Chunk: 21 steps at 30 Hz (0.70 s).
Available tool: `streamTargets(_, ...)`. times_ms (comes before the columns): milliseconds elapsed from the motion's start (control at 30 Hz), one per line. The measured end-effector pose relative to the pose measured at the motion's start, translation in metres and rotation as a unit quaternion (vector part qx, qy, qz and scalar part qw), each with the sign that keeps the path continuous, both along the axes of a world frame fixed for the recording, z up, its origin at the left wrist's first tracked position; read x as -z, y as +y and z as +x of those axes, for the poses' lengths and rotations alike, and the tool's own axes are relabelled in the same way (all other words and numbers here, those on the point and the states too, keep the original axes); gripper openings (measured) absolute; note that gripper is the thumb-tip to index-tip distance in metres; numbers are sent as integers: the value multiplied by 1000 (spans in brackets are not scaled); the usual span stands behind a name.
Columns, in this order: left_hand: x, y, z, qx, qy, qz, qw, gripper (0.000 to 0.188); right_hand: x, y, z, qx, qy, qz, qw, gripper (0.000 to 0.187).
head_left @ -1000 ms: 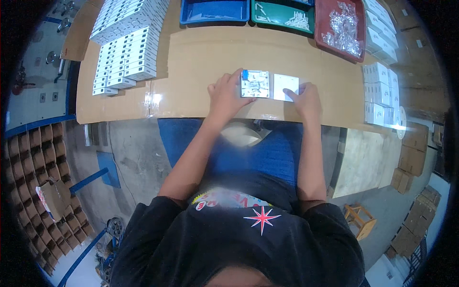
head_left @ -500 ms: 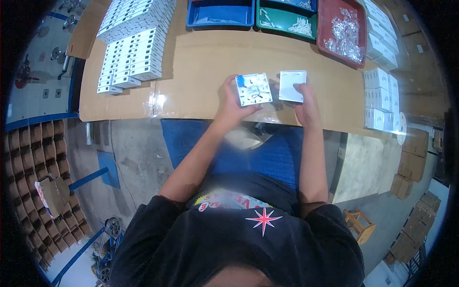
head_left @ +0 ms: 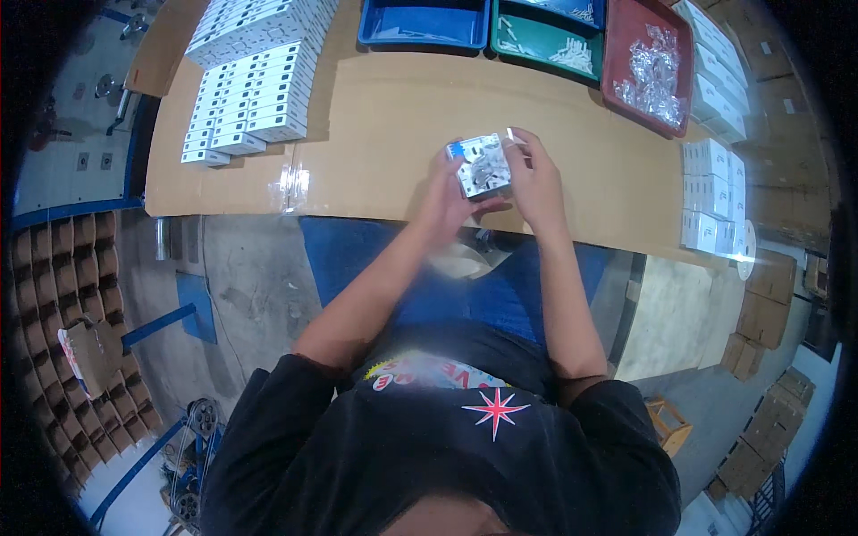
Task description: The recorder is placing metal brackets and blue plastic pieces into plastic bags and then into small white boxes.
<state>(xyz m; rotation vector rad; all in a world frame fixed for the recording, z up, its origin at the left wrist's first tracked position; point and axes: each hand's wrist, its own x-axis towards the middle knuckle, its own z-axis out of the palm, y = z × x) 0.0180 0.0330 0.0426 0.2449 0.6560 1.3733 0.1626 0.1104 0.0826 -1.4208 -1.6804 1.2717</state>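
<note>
Both hands hold a small white and blue box (head_left: 483,166) above the near edge of the cardboard-covered table (head_left: 375,116). My left hand (head_left: 444,192) grips the box from its left and underside. My right hand (head_left: 534,177) wraps its right side, fingers over the top edge. The box's top face shows a shiny clear packet. Both forearms come up from the lower edge, over blue trousers.
Rows of small white boxes (head_left: 246,80) lie at the table's far left. A blue tray (head_left: 424,22), a green tray (head_left: 547,40) and a red tray (head_left: 651,62) of clear packets stand at the back. More white boxes (head_left: 710,192) are stacked at the right edge.
The two flat pieces lay side by side on the table a second ago. My hands lifted them and brought them together into one box held nearer to me.
</note>
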Motion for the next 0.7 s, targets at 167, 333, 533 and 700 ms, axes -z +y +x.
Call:
streamTargets(167,-11,3,1,-6,-63,-24,998,56,-8,-14,-13,-25,-161,150,975,63)
streamTargets(333,-5,4,-3,-29,-104,-52,993,54,-7,-28,-30,1,-187,144,972,71)
streamTargets(533,6,6,-2,-40,-63,-45,996,44,3,-30,-38,0,-183,173,968,75)
streamTargets(700,17,7,-5,-29,-97,-26,994,42,13,-30,-38,4,-168,199,965,76)
